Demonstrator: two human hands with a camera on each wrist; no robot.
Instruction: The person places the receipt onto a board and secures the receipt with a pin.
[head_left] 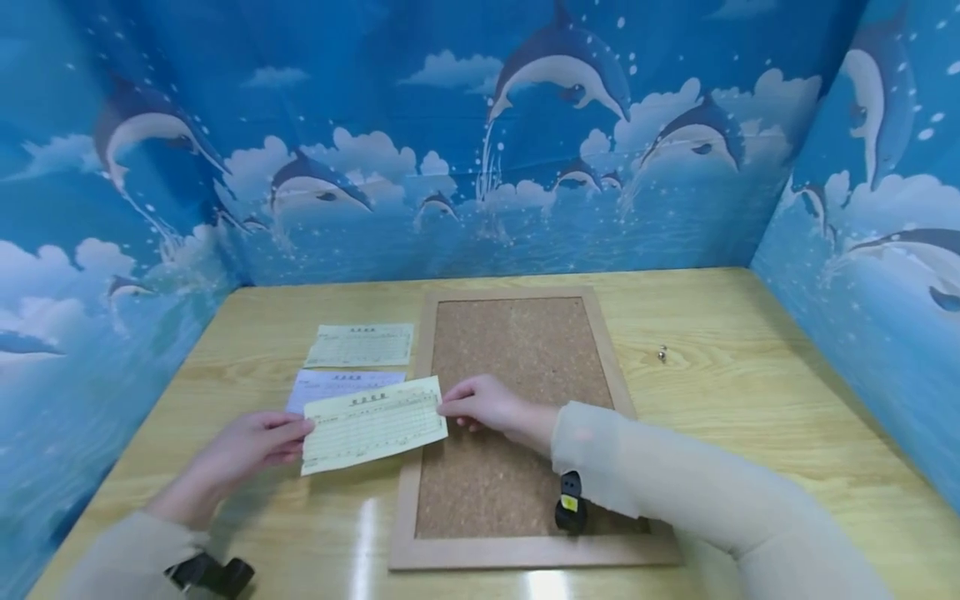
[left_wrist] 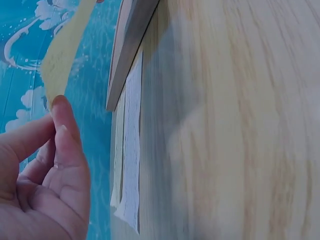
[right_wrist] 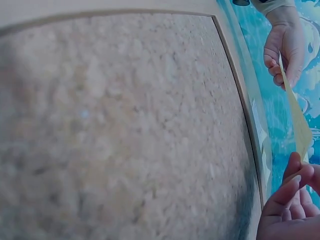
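Left hand [head_left: 251,446] pinches left edge of yellow sheet [head_left: 375,425], right hand [head_left: 487,406] pinches its right; sheet is aloft, partly over lavender sheet [head_left: 341,382] and left side of corkboard [head_left: 517,346]; step reads as two-handed positioning; next move calls for even tension, level edges; paper could buckle.

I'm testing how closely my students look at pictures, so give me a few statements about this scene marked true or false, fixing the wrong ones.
1. Small silvery metal pieces lie to the right of the wood-framed brown cork board. True.
2. The board stands upright. False: it lies flat on the light wooden table.
3. The left hand and right hand both hold the pale-yellow rectangular paper slip. True.
4. A pale-lavender paper slip rests on the board. False: the lavender slip lies on the table, left of the board.
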